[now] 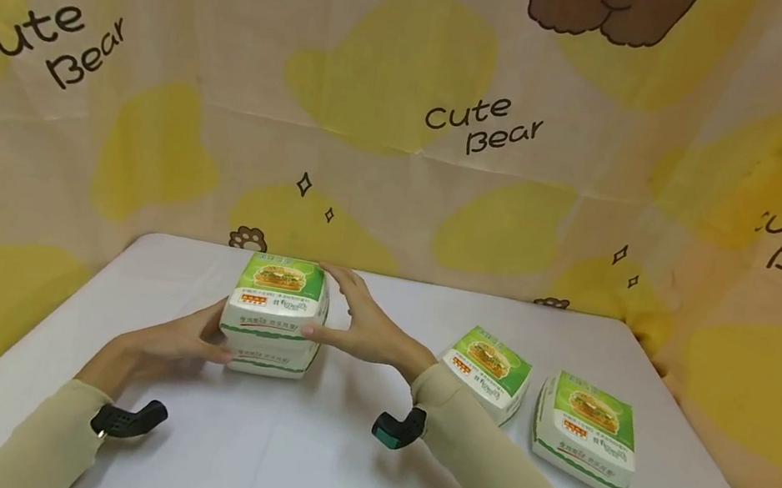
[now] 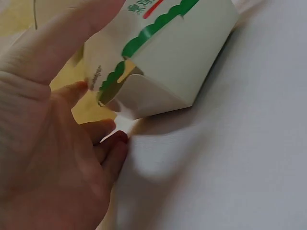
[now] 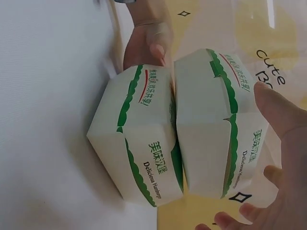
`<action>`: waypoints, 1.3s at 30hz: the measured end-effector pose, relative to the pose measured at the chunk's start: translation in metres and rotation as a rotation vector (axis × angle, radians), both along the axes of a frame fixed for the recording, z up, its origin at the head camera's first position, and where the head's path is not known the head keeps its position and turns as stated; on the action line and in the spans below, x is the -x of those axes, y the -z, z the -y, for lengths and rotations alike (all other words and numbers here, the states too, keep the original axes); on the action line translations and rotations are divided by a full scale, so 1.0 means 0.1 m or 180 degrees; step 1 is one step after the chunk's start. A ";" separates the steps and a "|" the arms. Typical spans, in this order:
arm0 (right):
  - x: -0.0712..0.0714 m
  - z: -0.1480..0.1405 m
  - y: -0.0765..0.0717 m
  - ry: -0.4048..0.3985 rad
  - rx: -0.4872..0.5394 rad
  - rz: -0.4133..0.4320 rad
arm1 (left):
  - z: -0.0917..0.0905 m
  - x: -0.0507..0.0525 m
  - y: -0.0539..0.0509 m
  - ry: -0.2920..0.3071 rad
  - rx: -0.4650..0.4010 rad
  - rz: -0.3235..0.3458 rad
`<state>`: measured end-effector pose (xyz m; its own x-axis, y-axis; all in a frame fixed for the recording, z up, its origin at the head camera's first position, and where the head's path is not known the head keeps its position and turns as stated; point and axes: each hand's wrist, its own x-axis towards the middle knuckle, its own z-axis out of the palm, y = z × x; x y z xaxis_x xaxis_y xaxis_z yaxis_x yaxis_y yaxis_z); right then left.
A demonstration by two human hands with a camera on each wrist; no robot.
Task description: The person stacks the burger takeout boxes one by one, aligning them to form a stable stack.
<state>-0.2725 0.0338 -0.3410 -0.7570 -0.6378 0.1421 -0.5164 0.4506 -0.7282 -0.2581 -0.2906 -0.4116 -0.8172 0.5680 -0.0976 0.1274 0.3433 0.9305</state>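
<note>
Two white-and-green hamburger boxes stand stacked on the white table. My right hand [image 1: 372, 331] holds the upper hamburger box [image 1: 276, 299], thumb at its front and fingers reaching round the back right corner. My left hand [image 1: 175, 340] is at the left of the stack, its thumb against the front of the lower hamburger box [image 1: 273, 361] and its fingers round the side, partly hidden. In the right wrist view, the upper box [image 3: 204, 129] sits on the lower box [image 3: 144, 115], a narrow wedge-shaped gap between them. The left wrist view shows a side flap of a box [image 2: 158, 72] slightly apart.
To the right on the white table [image 1: 297, 466] lie two more hamburger boxes, one [image 1: 489, 368] partly behind my right forearm and another [image 1: 587, 429] farther right. A patterned cloth [image 1: 381, 209] hangs behind the table and along its sides.
</note>
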 end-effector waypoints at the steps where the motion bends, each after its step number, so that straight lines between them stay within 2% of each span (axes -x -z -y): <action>1: 0.00 -0.01 0.00 0.0007 0.0025 0.0005 | 0.02 0.00 0.00 0.0013 -0.0025 0.0030; 6: -0.04 -0.08 -0.01 0.0046 0.0093 0.0066 | 0.08 -0.01 -0.03 0.0057 -0.0020 0.0053; 13: -0.07 -0.20 -0.05 0.0085 0.0159 -0.0010 | 0.18 -0.04 -0.15 -0.0056 0.0104 0.0143; 19: -0.08 -0.31 -0.10 0.0114 0.0222 -0.0123 | 0.25 -0.03 -0.20 -0.0141 0.0214 0.0022; 25: -0.10 -0.45 -0.11 0.0133 0.0221 -0.0243 | 0.32 -0.02 -0.23 -0.0430 0.0396 -0.0065; 31: -0.15 -0.62 -0.07 0.0278 0.0206 -0.0292 | 0.38 0.00 -0.27 -0.0672 0.0286 -0.0158; 39: -0.26 -0.86 -0.05 0.0460 0.0176 -0.0403 | 0.36 0.01 -0.39 -0.0946 0.0089 -0.0368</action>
<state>-0.2461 0.1196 -0.3364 -0.8139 -0.5124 0.2739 -0.5384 0.4878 -0.6872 -0.2592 -0.3263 -0.3722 -0.9535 0.3012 -0.0067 0.1220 0.4065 0.9055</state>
